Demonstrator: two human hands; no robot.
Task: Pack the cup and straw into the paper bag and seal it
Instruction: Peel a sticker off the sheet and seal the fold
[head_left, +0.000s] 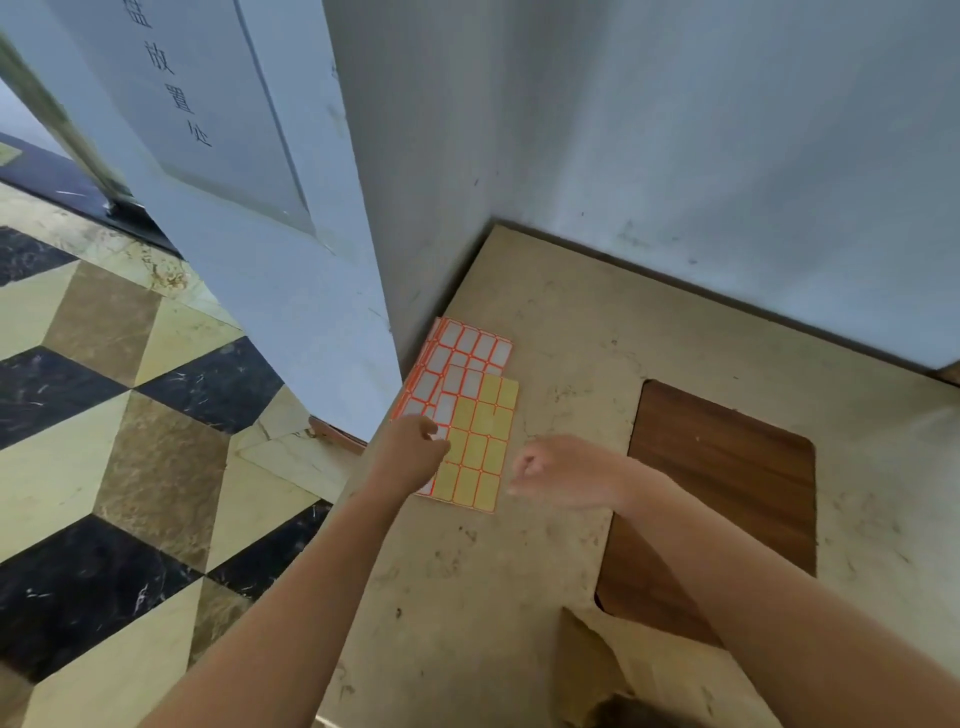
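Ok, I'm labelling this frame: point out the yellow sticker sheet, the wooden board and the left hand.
yellow sticker sheet (483, 441), head view, middle of sheet
wooden board (727, 483), head view, bare middle
left hand (410, 448), head view, back of hand

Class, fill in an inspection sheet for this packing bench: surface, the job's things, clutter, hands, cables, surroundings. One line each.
Surface: beige stone-look counter, stained, with a brown wood-grain panel set into it.
Job's things: no cup or straw seen; a brown paper edge at the bottom may be the bag, cannot tell. Sticker sheets, white and yellow labels with orange borders, lie overlapped by the wall corner.
Clutter: nothing seen.
Hands: left hand rests fingertips on the sticker sheets; right hand hovers loosely curled beside them, blurred, holding nothing visible.
Cables: nothing seen.
Surroundings: scuffed grey walls on two sides; a panel with printed characters; patterned tile floor at left.
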